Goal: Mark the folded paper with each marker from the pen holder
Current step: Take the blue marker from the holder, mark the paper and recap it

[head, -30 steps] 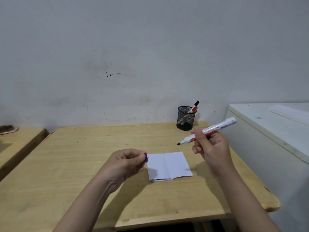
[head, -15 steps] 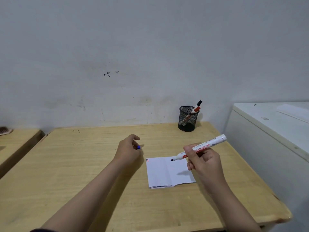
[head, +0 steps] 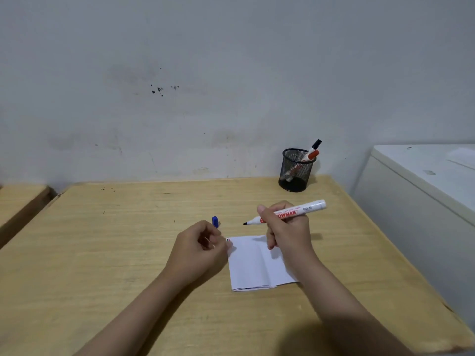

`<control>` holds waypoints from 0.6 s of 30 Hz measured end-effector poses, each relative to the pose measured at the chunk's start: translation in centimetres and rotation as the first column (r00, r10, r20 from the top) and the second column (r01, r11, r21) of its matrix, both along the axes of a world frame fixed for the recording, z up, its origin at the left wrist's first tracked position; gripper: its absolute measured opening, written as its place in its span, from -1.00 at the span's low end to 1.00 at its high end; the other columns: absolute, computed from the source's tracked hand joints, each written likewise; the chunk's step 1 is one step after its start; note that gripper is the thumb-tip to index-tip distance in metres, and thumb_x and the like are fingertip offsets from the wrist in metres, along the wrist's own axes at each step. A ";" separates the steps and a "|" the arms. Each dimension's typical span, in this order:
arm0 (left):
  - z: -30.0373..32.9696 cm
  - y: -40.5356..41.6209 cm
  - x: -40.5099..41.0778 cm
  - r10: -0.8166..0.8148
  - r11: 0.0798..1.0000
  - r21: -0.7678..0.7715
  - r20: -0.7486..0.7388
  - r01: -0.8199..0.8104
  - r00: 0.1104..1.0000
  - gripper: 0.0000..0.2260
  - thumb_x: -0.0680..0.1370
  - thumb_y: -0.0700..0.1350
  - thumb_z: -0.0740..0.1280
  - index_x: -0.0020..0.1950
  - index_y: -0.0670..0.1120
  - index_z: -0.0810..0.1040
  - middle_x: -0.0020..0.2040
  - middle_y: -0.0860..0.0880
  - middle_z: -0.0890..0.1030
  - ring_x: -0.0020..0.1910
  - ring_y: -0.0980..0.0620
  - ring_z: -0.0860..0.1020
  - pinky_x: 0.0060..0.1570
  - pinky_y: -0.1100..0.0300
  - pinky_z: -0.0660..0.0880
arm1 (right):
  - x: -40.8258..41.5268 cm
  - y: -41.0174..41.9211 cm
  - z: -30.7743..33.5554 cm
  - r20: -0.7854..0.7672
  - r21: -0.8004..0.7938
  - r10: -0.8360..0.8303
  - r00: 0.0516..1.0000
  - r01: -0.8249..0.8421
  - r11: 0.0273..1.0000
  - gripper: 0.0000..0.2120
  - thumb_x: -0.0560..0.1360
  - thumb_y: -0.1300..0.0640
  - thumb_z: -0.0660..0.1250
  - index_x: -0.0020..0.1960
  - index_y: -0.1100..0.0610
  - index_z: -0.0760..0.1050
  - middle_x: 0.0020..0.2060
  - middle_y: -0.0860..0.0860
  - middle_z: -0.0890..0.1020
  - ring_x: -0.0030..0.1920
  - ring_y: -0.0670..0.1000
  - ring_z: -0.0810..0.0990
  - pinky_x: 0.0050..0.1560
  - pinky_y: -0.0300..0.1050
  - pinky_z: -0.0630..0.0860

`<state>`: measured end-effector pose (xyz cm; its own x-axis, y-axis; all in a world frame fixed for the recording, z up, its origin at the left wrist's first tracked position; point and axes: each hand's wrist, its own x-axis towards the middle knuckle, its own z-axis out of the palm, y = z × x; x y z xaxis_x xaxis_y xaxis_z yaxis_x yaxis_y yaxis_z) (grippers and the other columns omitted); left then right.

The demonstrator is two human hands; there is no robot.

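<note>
Your right hand grips the uncapped marker above the folded paper lying mid-table, and your left hand, curled loosely and grasping nothing beside the blue cap, barely pins the sheet, so it may slide and smear.

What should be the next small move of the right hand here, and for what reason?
Probably lower the marker tip onto the folded paper near its top-left corner. The right hand holds it uncapped with the tip above the table, off the paper; the blue cap stands beside the left hand.
</note>
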<state>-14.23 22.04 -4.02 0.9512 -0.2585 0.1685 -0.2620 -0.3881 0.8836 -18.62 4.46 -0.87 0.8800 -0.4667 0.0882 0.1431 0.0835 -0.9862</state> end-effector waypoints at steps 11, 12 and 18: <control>-1.5 0.6 0.4 -0.122 0.935 0.351 0.162 0.058 0.979 -0.67 0.17 0.30 0.36 -0.24 0.11 0.58 -0.29 0.11 0.53 -0.23 0.22 0.49 -0.07 0.16 0.25 | 2.7 1.5 -3.2 -0.169 -0.132 0.109 0.980 -0.132 0.982 -0.82 0.43 0.18 0.44 -0.25 0.27 0.53 -0.47 0.14 0.61 -0.58 -0.02 0.51 -0.54 -0.21 0.44; -1.6 0.6 0.5 -0.134 0.930 0.363 0.170 0.064 0.976 -0.66 0.18 0.32 0.34 -0.21 0.13 0.60 -0.29 0.12 0.51 -0.21 0.24 0.48 -0.07 0.20 0.22 | 2.6 1.5 -3.3 -0.171 -0.143 0.099 0.980 -0.124 0.982 -0.81 0.43 0.20 0.44 -0.24 0.30 0.52 -0.48 0.14 0.60 -0.57 -0.03 0.51 -0.55 -0.21 0.44; -1.6 0.6 0.5 -0.143 0.932 0.355 0.194 0.067 0.971 -0.72 0.24 0.24 0.44 -0.16 0.13 0.65 -0.30 0.17 0.49 -0.17 0.27 0.47 -0.09 0.19 0.18 | 2.6 1.5 -3.6 -0.177 -0.231 0.072 0.982 -0.112 0.966 -0.80 0.43 0.22 0.41 -0.27 0.33 0.50 -0.49 0.15 0.57 -0.57 -0.06 0.50 -0.56 -0.24 0.44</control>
